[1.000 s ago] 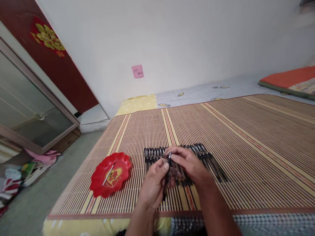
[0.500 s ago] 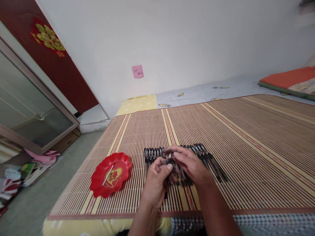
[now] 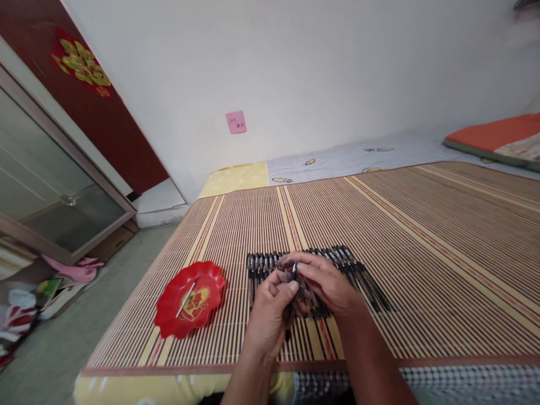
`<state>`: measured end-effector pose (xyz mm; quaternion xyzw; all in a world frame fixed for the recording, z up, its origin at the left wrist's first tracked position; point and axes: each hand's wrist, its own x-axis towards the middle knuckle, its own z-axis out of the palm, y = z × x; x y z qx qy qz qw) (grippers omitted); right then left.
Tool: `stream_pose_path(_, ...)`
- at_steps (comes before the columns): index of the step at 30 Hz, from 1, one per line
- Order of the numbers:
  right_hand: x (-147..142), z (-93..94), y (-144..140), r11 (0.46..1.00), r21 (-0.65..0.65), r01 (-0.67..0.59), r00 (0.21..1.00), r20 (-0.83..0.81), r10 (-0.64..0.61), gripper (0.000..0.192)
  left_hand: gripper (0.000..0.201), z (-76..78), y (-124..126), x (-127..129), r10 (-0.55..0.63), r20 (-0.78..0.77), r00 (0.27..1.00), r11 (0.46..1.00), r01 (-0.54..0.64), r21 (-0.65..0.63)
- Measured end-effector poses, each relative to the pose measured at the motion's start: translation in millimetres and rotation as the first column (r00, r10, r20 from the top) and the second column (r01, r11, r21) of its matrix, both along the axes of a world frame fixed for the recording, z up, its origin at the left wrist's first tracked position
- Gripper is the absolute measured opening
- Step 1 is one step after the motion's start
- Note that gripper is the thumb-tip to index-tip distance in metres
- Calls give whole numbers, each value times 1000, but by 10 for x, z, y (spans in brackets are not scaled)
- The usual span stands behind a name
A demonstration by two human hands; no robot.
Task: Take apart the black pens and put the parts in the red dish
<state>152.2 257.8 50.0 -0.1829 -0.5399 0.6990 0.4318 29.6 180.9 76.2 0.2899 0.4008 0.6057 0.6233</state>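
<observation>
My left hand (image 3: 272,306) is closed around a black pen (image 3: 287,333), whose lower end sticks out beneath my palm. At its upper end a shiny silvery tip (image 3: 294,268) shows between my two hands. My right hand (image 3: 327,281) curls over from the right, its fingers closed at that tip. The fingertips of both hands look darkly smudged. Under and behind my hands, a row of black pens (image 3: 253,270) lies side by side on the striped bamboo mat (image 3: 236,225); my hands hide the middle of the row. A few pens (image 3: 371,287) slant at its right end.
To the left, a red scalloped plate (image 3: 169,298) holds a thin white stick (image 3: 185,300). A pink note (image 3: 235,122) is stuck on the wall. Folded orange bedding (image 3: 493,135) lies at the far right. Past the bed's left edge are the floor and a glass-panelled door (image 3: 63,169).
The silvery tip and the pen have shifted slightly up and right between my fingers. Both hands stay in nearly the same place; the row of pens and the plate have not moved.
</observation>
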Motion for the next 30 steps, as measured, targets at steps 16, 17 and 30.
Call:
stream_pose_path(16, -10, 13, -5, 1000, -10, -1, 1000, -6, 1, 19, 47, 13, 1, 18, 6, 37, 999, 1000, -5, -25)
stream_pose_path(17, -9, 16, -6, 1000, -8, 5, 1000, -5, -5, 15, 46, 13, 0, 21, 7, 38, 999, 1000, -6, -24)
stream_pose_path(30, -5, 15, -7, 999, -43, 18, 1000, 2, -18, 21, 41, -35, 15, 8, -51, 108, 993, 999, 52, -14)
